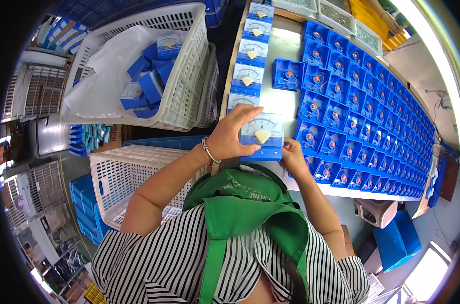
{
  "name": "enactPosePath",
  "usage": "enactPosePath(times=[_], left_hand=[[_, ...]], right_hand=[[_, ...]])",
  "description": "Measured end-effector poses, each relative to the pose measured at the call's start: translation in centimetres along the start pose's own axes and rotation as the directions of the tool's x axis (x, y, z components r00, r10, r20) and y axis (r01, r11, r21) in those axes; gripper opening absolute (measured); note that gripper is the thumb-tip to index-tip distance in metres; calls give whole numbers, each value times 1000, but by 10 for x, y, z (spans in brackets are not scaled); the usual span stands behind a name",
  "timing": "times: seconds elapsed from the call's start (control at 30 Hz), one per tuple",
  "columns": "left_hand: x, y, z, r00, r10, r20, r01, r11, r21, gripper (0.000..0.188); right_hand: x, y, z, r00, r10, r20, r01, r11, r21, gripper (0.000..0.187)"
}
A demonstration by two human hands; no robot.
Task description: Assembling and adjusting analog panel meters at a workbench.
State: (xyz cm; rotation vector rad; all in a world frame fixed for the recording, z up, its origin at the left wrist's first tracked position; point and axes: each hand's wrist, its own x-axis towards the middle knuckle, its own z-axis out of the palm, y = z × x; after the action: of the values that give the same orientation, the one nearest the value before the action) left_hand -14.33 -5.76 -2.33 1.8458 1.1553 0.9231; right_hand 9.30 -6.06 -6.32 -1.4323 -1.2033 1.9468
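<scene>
My left hand point(231, 130) is closed around the left side of a blue panel meter point(264, 133) with a clear front, a printed scale and a cream-coloured piece at its middle. Thumb below and fingers above keep it facing up, over the table's near edge. At the meter's lower right corner is my right hand point(294, 157), its fingers curled in and touching the blue side. Whether those fingers also pinch something small is hidden. Just beyond my left hand, a column of similar meters point(247, 78) runs along the table's left edge.
Rows of open blue housings point(336, 114) with orange and red parts inside cover the table's right side; one housing point(288, 74) stands apart. A white crate point(189, 76) at the left holds blue meters on plastic sheeting. Nearer stands another white crate point(118, 190). Small-parts trays point(336, 17) line the far edge.
</scene>
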Motion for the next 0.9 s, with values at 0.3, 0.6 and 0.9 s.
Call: enactPosePath(times=[0.3, 0.6, 0.9], left_hand=[[23, 31, -2, 998, -63, 30, 68, 981, -184, 94], [20, 31, 6, 996, -80, 24, 84, 971, -223, 96], [21, 30, 13, 990, -128, -53, 104, 940, -325, 94]], right_hand=[[-15, -21, 28, 990, -127, -66, 141, 780, 610, 15], [-17, -5, 31, 949, -281, -144, 310, 738, 599, 16], [-23, -7, 39, 927, -250, -281, 370, 743, 558, 7]])
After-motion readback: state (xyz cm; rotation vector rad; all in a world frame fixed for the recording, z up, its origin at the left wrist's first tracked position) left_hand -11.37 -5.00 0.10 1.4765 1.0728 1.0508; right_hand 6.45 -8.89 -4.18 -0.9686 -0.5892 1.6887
